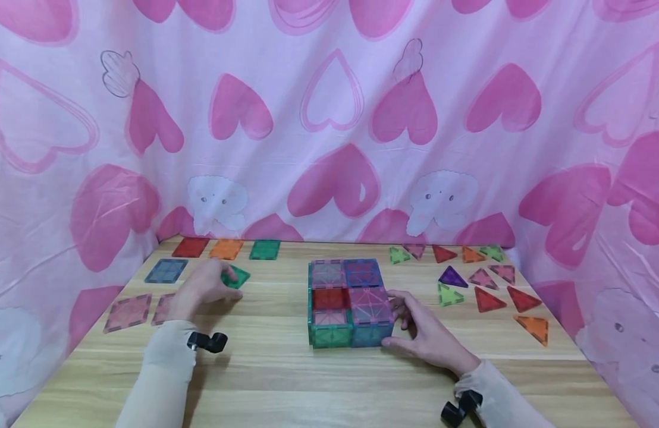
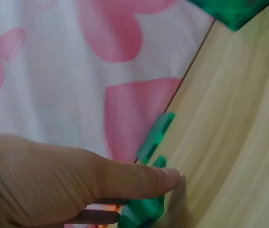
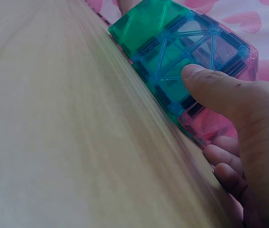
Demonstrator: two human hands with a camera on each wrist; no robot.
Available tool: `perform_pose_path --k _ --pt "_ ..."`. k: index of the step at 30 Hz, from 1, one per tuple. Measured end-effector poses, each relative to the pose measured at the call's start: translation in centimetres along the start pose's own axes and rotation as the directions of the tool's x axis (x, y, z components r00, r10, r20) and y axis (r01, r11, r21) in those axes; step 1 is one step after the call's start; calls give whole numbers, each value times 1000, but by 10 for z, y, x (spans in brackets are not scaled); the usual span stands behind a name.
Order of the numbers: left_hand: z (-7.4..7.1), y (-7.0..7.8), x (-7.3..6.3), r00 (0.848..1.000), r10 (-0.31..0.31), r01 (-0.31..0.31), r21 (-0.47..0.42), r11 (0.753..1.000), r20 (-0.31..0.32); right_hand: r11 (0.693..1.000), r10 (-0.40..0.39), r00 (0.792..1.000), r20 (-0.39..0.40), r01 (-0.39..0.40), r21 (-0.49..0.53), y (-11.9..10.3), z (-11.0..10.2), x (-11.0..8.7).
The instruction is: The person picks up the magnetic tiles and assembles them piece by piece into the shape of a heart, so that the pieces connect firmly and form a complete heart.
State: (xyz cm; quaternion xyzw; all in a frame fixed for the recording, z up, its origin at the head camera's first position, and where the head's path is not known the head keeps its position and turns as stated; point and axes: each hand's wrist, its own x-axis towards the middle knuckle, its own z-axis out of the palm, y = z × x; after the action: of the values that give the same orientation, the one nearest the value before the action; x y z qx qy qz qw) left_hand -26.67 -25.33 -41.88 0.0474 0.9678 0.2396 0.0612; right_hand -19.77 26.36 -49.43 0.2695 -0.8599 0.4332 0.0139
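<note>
My left hand (image 1: 203, 289) pinches a green translucent magnetic tile (image 1: 235, 277) above the left part of the table. In the left wrist view, the thumb lies across that tile (image 2: 146, 209), which is partly hidden. At the middle stands a low box of magnetic tiles (image 1: 372, 306), with pink, blue and green panels and one top square open over a red and pink inside. My right hand (image 1: 428, 336) grips the box's near right corner. The right wrist view shows the thumb against the blue front panel (image 3: 172, 66) and the other fingers curled at the pink side.
Beyond the left hand lie square tiles: red (image 1: 190, 246), orange (image 1: 226, 249), green (image 1: 264, 249) and blue (image 1: 166, 270). Pink tiles (image 1: 128, 312) are nearer. Several triangle tiles (image 1: 489, 299) spread over the right side. A pink heart-print curtain (image 1: 329, 131) borders the wooden table (image 1: 286, 386).
</note>
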Motion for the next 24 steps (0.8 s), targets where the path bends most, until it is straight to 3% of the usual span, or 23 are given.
perform_pose_path --k 5,12,16,20,22,24 --pt "10 13 4 999 46 -45 -29 999 5 1000 7 1000 6 -7 -2 -1 -1 0" --pt "20 19 9 1000 24 -23 -35 999 12 1000 14 1000 11 -14 2 -2 -1 0" --pt "22 21 10 998 44 -42 -63 997 37 1000 17 1000 9 -17 0 -2 -1 0" --pt "17 36 7 988 156 -157 -117 981 -19 1000 14 1000 11 -14 -3 -2 0 -1" --pt "10 53 1 969 239 -247 -146 958 -67 1000 11 1000 12 -11 -7 -2 0 -1" --pt "2 75 -8 938 333 -345 -175 922 -96 1000 12 1000 11 -12 -7 -2 -1 -1"
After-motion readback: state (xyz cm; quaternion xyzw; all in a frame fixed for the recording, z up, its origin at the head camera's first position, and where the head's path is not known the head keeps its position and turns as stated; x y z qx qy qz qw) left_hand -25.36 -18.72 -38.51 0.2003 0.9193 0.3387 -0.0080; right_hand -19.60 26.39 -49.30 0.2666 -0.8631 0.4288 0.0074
